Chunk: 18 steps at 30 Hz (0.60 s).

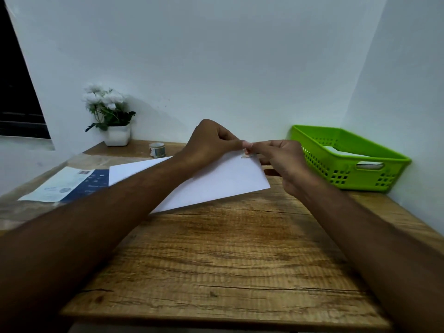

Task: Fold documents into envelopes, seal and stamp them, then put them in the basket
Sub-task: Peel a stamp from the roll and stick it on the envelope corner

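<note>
Head view: the left hand [211,143] and right hand [283,162], fingers curled, together pinch a small stamp [246,154] at the far right corner of the envelope [216,181] lying on the counter [216,260]. Stamping seems in hand; next it needs pressing flat, before the basket [322,164] nearby.

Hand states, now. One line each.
Left hand: fingertips pinching the stamp at the envelope corner.
Right hand: pinching the same stamp.
</note>
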Motion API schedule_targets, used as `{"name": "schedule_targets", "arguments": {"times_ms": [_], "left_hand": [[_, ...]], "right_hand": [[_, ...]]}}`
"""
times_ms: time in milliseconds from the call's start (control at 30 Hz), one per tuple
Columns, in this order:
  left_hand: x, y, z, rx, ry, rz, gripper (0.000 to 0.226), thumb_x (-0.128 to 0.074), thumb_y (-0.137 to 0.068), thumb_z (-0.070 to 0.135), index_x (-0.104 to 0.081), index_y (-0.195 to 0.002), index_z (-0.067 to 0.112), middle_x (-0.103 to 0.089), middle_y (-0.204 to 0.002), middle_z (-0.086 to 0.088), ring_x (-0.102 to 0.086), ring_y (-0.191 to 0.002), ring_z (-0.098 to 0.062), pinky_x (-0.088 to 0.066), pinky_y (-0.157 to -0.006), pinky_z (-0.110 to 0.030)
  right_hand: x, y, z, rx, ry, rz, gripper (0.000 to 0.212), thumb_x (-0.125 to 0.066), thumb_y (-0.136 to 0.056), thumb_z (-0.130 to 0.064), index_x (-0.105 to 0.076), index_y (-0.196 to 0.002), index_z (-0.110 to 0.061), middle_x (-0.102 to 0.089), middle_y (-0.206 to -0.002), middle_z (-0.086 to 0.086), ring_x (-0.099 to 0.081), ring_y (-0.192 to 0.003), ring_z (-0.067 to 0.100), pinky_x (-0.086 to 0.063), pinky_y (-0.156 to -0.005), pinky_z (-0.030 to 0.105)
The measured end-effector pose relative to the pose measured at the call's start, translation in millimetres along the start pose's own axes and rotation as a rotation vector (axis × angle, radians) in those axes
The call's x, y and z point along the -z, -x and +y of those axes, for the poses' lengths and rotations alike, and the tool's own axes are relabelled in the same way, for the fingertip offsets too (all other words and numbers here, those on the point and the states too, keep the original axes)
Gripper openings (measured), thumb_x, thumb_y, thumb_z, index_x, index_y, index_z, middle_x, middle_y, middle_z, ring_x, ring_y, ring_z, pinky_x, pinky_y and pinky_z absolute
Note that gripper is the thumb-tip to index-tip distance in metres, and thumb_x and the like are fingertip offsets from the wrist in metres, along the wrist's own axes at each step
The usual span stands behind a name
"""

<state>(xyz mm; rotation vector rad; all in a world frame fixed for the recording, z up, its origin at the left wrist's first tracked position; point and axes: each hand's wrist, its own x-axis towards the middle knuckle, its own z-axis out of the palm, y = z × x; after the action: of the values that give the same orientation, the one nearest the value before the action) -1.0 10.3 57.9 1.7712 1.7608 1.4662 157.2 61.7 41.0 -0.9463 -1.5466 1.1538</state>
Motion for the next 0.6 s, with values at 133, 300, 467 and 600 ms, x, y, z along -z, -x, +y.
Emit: {"name": "schedule_targets", "arguments": {"times_ms": [133,300,467,600], "left_hand": [[-1.6,-0.9,-2.5,-0.027,-0.052,0.035,0.007,-0.076,-0.080,0.022,-0.078,-0.084,0.017,-0.072,-0.075,0.008,-0.064,-0.067,0.005,-0.052,-0.065,-0.016],[-0.9,-1.8,-2.8,-0.032,-0.047,0.042,0.007,-0.076,-0.079,0.021,-0.078,-0.083,0.015,-0.071,-0.073,0.008,-0.063,-0.063,0.006,-0.050,-0.061,-0.011],[-1.1,-1.3,-3.9,-0.050,-0.053,0.053,0.007,-0.076,-0.080,0.022,-0.078,-0.083,0.017,-0.073,-0.076,0.005,-0.065,-0.067,0.002,-0.052,-0.065,-0.015],[-2.1,-1.6,-4.5,-0.052,-0.055,0.066,0.006,-0.076,-0.079,0.023,-0.078,-0.081,0.017,-0.073,-0.075,0.005,-0.066,-0.068,0.000,-0.052,-0.066,-0.016]], "right_hand": [[-1.2,-2.3,2.4,0.012,0.026,0.026,0.023,-0.086,-0.068,-0.024,-0.076,-0.081,-0.007,-0.076,-0.079,0.002,-0.074,-0.079,0.020,-0.058,-0.075,0.042],[-1.8,-4.5,3.3,0.027,0.057,0.038,0.020,-0.084,-0.070,-0.022,-0.076,-0.082,-0.008,-0.076,-0.080,0.002,-0.073,-0.077,0.018,-0.059,-0.074,0.041],[-2.8,-5.2,4.7,0.046,0.068,0.043,0.019,-0.084,-0.071,-0.022,-0.076,-0.081,-0.008,-0.076,-0.080,0.002,-0.072,-0.074,0.016,-0.054,-0.064,0.033],[-4.5,-5.1,5.3,0.049,0.056,0.057,0.018,-0.084,-0.071,-0.022,-0.076,-0.079,-0.009,-0.076,-0.079,0.003,-0.073,-0.077,0.019,-0.055,-0.066,0.035]]}}
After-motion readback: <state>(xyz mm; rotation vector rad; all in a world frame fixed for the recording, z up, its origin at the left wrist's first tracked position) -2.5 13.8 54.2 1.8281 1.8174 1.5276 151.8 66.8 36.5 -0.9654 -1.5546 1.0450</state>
